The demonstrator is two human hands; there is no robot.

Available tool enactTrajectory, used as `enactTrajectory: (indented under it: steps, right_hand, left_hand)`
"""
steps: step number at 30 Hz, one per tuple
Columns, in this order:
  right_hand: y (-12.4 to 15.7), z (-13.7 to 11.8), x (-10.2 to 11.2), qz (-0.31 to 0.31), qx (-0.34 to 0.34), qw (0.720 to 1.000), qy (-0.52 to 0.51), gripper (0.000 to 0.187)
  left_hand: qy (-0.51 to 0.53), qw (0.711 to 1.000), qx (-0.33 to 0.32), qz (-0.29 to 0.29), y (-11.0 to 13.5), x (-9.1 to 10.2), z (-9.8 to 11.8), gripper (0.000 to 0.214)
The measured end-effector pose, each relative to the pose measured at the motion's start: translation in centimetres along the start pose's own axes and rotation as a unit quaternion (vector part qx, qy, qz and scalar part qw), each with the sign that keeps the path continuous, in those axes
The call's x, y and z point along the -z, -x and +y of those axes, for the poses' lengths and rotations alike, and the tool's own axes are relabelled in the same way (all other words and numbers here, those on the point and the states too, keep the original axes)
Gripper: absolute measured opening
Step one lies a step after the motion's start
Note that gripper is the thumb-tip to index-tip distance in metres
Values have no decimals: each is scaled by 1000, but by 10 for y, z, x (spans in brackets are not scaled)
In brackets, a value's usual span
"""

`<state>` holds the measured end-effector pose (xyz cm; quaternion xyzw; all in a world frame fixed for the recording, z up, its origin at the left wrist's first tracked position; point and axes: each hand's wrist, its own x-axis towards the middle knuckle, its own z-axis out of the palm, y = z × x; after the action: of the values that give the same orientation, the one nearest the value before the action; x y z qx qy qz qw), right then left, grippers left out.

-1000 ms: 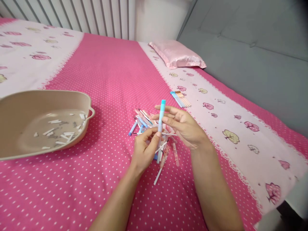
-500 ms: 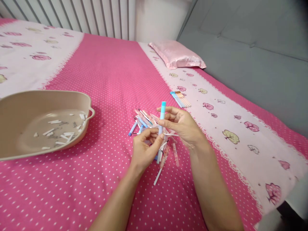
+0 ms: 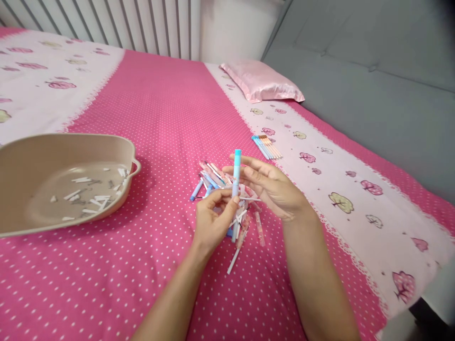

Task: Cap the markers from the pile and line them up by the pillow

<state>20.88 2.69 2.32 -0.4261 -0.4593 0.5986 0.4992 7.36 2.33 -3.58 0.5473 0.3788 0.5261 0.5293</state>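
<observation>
Nearest, the left hand (image 3: 215, 215) pinches a slim pale-blue pen with a turquoise end (image 3: 236, 173) between thumb and forefinger, low on its near-upright barrel. The right hand (image 3: 279, 189), at about four o'clock from the pen, has its fingers loosely spread beside the upper barrel; whether any fingertip touches it, I cannot tell. That low left grip seems a good anchor: best keep it firm, the barrel steady, and let the right fingers work lightly at the top. Beneath and behind lies a jumbled heap of pink, blue and white plastic pen parts (image 3: 241, 237). At nine o'clock sits a beige plastic basin (image 3: 67, 135) holding small white pieces (image 3: 95, 201). Farther, at two o'clock, blue and peach pens (image 3: 268, 148) lie side by side.
</observation>
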Motion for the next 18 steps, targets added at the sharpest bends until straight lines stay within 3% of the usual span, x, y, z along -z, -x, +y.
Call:
enactTrajectory:
  steps: [8,18]
  right_hand:
    - [0,3,2,-23,-5,1000,19,33]
    - [-2,4,1,50,1,998,46,46]
  left_hand:
    - [18,1000,6,-21,0,2,-2,16]
    - [2,1000,-9,1,0,-2,1,14]
